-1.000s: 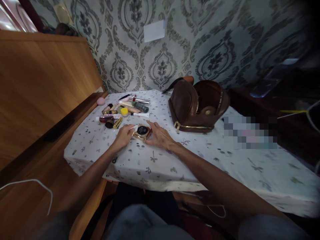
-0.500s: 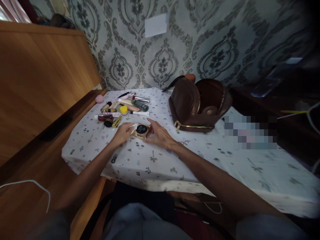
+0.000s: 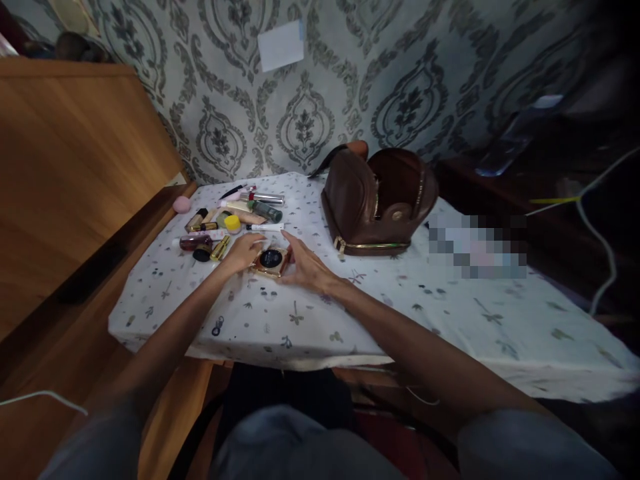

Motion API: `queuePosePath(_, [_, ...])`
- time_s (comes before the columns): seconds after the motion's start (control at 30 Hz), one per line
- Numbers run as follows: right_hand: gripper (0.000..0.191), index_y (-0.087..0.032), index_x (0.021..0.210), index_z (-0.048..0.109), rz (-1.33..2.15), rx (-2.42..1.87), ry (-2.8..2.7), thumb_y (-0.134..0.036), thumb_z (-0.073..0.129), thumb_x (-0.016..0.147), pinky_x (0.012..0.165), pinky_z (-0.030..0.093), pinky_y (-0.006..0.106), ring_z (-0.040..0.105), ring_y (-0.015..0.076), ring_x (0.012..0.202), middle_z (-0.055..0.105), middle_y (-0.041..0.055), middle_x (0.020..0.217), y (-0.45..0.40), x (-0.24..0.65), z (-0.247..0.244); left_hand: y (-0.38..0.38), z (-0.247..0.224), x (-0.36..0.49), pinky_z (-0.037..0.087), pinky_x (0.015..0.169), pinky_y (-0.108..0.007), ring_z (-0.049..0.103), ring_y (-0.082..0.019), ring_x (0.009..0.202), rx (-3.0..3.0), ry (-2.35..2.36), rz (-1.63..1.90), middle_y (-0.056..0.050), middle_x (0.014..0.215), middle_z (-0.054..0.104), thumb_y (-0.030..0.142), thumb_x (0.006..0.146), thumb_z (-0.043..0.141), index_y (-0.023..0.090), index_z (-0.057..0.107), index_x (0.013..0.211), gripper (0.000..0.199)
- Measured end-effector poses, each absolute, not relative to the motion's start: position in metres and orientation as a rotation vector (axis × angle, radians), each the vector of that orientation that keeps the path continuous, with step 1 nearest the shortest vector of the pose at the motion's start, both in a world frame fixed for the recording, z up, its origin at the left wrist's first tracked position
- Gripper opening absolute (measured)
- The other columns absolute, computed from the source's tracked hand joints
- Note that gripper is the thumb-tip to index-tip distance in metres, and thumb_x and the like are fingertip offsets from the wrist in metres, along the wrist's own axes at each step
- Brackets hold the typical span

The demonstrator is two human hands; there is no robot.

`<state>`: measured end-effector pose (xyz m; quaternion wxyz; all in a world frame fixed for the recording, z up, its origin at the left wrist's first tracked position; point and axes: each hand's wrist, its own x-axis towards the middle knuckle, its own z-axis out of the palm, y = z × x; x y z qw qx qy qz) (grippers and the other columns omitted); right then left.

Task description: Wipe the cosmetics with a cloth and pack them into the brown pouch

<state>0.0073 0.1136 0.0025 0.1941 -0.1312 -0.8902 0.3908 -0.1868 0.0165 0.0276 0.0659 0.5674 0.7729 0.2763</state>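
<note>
A gold compact with a round black label (image 3: 271, 259) lies on the patterned white cloth, between my two hands. My left hand (image 3: 243, 253) is at its left side, fingers bent round a small white thing, perhaps a wipe, that is too small to name. At the compact's right edge is my right hand (image 3: 309, 268), thumb and fingers spread apart, touching its side. Behind my left hand lie a yellow-lidded jar (image 3: 233, 223), a gold tube (image 3: 220, 248), a dark red bottle (image 3: 195, 243) and a dark green tube (image 3: 265, 211).
An open brown leather bag (image 3: 373, 207) stands at the back, right of the cosmetics. A pink sponge (image 3: 181, 205) sits by the wooden panel (image 3: 85, 147) on the left. A pixelated patch covers something at the right.
The camera view has shifted, so the scene appears further left. The white thing beside the compact shows less, and the compact now lies flat with its label more exposed.
</note>
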Motion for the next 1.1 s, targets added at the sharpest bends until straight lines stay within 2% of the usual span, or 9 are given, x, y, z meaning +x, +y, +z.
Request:
queuePosePath(0.1, [0.121, -0.026, 0.158, 0.007, 1.109, -0.372, -2.453, -0.032, 0.083, 0.064, 0.100, 0.046, 0.045, 0.055, 0.0297, 0.118, 0.050, 0.0121, 0.129, 0.114, 0.006, 0.000, 0.031, 0.034, -0.175, 0.045, 0.101, -0.040, 0.060, -0.025, 0.105, 1.911, 2.284, 0.702, -0.008, 0.103, 0.069, 0.011, 0.080, 0.047, 0.017, 0.073, 0.097, 0.031])
queuePosePath(0.2, [0.131, -0.031, 0.157, 0.002, 1.129, -0.445, -2.410, -0.030, 0.087, 0.058, 0.100, 0.046, 0.048, 0.055, 0.0321, 0.120, 0.044, 0.0139, 0.137, 0.114, 0.004, -0.003, 0.031, 0.041, -0.152, 0.048, 0.094, -0.039, 0.058, -0.024, 0.098, 2.171, 2.197, 0.493, -0.008, 0.096, 0.063, 0.008, 0.080, 0.046, 0.017, 0.071, 0.091, 0.028])
queuePosePath(0.3, [0.130, -0.032, 0.158, 0.001, 1.135, -0.432, -2.387, -0.032, 0.086, 0.060, 0.100, 0.046, 0.050, 0.053, 0.0344, 0.125, 0.044, 0.0147, 0.139, 0.115, 0.004, -0.005, 0.018, 0.048, -0.127, 0.049, 0.088, -0.037, 0.053, -0.024, 0.098, 2.315, 2.126, 0.406, -0.009, 0.100, 0.060, 0.008, 0.083, 0.045, 0.017, 0.068, 0.086, 0.025])
queuePosePath(0.53, [0.128, -0.026, 0.158, 0.002, 1.065, -0.388, -2.435, -0.037, 0.085, 0.061, 0.097, 0.045, 0.047, 0.056, 0.0317, 0.118, 0.054, 0.0138, 0.130, 0.117, 0.005, -0.005, -0.042, 0.038, -0.115, 0.048, 0.093, -0.038, 0.050, -0.024, 0.112, 2.339, 2.051, 0.604, -0.009, 0.117, 0.058, 0.009, 0.091, 0.043, 0.020, 0.068, 0.107, 0.031])
queuePosePath(0.7, [0.108, -0.021, 0.155, 0.023, 0.986, -0.432, -2.537, -0.037, 0.083, 0.067, 0.093, 0.047, 0.044, 0.058, 0.0291, 0.109, 0.058, 0.0138, 0.122, 0.116, 0.005, -0.002, -0.062, 0.019, -0.136, 0.046, 0.099, -0.040, 0.054, -0.022, 0.111, 2.168, 2.169, 0.936, -0.008, 0.115, 0.059, 0.010, 0.092, 0.045, 0.021, 0.069, 0.101, 0.028])
queuePosePath(0.9, [0.074, -0.019, 0.140, 0.049, 0.681, -0.270, -2.695, -0.045, 0.077, 0.076, 0.099, 0.043, 0.046, 0.054, 0.0309, 0.112, 0.058, 0.0132, 0.119, 0.110, 0.006, 0.001, -0.054, 0.010, -0.152, 0.045, 0.102, -0.041, 0.055, -0.024, 0.116, 1.914, 2.324, 1.127, -0.010, 0.118, 0.058, 0.015, 0.089, 0.047, 0.019, 0.068, 0.104, 0.026])
queuePosePath(1.1, [0.056, -0.017, 0.137, 0.052, 0.630, -0.198, -2.702, -0.036, 0.068, 0.087, 0.098, 0.045, 0.044, 0.054, 0.0293, 0.113, 0.058, 0.0136, 0.119, 0.107, 0.005, -0.003, -0.038, 0.001, -0.174, 0.045, 0.102, -0.043, 0.058, -0.025, 0.112, 1.784, 2.388, 1.206, -0.011, 0.113, 0.065, 0.020, 0.088, 0.047, 0.017, 0.066, 0.111, 0.030])
